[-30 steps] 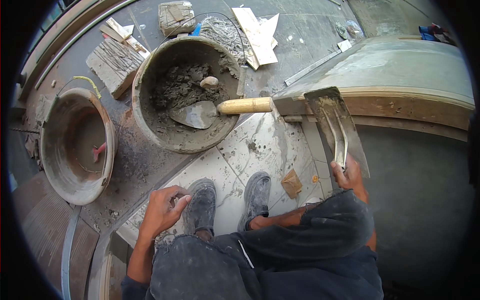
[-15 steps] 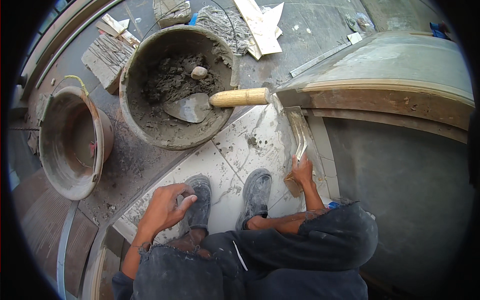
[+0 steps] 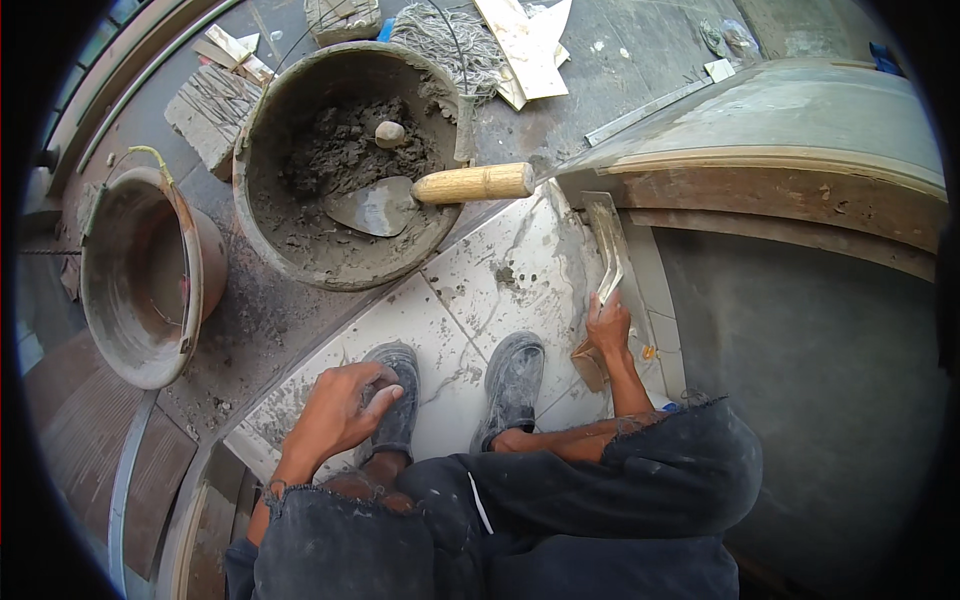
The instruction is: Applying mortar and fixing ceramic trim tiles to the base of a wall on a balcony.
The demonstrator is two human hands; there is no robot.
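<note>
My right hand (image 3: 609, 328) is wrapped round the grip of a plastering trowel (image 3: 610, 262), a long flat blade with a bent metal bracket. The trowel lies along the right edge of the white floor tiles (image 3: 450, 320). My left hand (image 3: 345, 405) hovers over my left shoe, fingers loosely curled, thumb apart, nothing in it. Ahead, a large bucket (image 3: 262, 235) contains grey mortar (image 3: 335, 150). A pointed brick trowel with a wooden handle (image 3: 475, 183) rests in it, the handle over the rim. A small rounded pale thing (image 3: 389, 134) sits on the mortar.
A second, tilted-looking bucket (image 3: 205, 255) stands at left. Behind are a rough concrete block (image 3: 205, 120), tangled string (image 3: 435, 45) and pale tile offcuts (image 3: 525, 50). A raised ledge with a wooden edge (image 3: 780, 200) bounds the right side. A metal strip (image 3: 130, 480) lies lower left.
My right hand and the plastering trowel have slid slightly forward along the tile edge. The view has shifted a little; my left hand stays nearly in place.
</note>
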